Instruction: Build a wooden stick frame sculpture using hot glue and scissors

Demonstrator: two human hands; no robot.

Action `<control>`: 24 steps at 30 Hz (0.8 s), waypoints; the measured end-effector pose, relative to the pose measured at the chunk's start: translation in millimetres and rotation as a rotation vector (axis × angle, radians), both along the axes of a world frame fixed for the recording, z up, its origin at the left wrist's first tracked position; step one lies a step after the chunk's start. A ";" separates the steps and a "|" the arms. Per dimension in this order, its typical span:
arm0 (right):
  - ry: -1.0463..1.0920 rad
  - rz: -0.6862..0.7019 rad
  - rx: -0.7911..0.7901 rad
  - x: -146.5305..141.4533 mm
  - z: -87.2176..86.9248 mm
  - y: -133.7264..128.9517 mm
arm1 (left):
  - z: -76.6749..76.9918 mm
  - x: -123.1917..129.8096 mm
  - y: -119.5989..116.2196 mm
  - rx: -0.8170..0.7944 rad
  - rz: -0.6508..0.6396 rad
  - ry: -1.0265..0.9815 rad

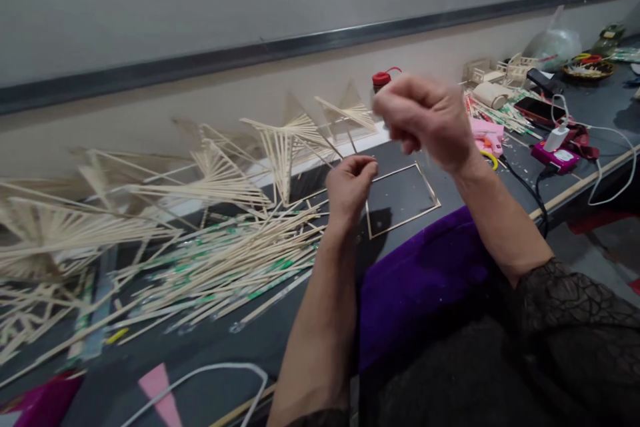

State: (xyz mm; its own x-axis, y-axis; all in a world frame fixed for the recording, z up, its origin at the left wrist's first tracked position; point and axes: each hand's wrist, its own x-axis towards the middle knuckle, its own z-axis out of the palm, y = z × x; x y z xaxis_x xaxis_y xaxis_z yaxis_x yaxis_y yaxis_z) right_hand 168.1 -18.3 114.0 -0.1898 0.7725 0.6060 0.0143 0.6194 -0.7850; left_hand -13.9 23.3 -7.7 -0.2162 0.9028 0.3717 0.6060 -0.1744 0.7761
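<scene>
My left hand [350, 188] is closed in a pinch above the dark table. A thin wooden stick [353, 141] shows at its fingertips, with part of it hidden by the fingers. My right hand [425, 117] is raised higher to the right, curled like a fist and slightly blurred; whatever lies inside it is hidden. Beneath and between the hands, a thin rectangular wooden frame [405, 221] lies flat on the table. Left of my left hand spreads a pile of wooden sticks [240, 250], some in green-and-white wrappers.
Fan-shaped stick structures [283, 140] line the wall. Toward the right are a pink glue gun [487, 137], a purple power adapter [555, 157] with cables, a phone [537, 110] and a red-capped bottle [381, 80]. A white cable [225, 366] crosses the near left.
</scene>
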 end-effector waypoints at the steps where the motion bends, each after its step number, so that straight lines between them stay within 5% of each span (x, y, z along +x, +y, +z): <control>1: 0.108 -0.081 -0.043 10.2 -5.6 8.3 | -2.0 11.2 -5.7 -0.035 -0.073 -0.031; 6: 0.275 -0.339 -0.282 36.3 -67.7 63.5 | -20.7 50.4 -27.5 -0.250 -0.170 0.090; 10: -0.068 -0.234 -0.478 47.9 -105.7 86.1 | -29.1 62.2 -33.3 -0.281 -0.172 0.219; 14: -0.393 -0.110 -0.389 59.2 -109.6 84.3 | -29.9 67.3 -35.7 -0.291 -0.228 0.233; 24: -0.636 -0.322 -0.289 59.0 -115.2 95.0 | -36.2 69.6 -32.8 -0.325 -0.243 0.318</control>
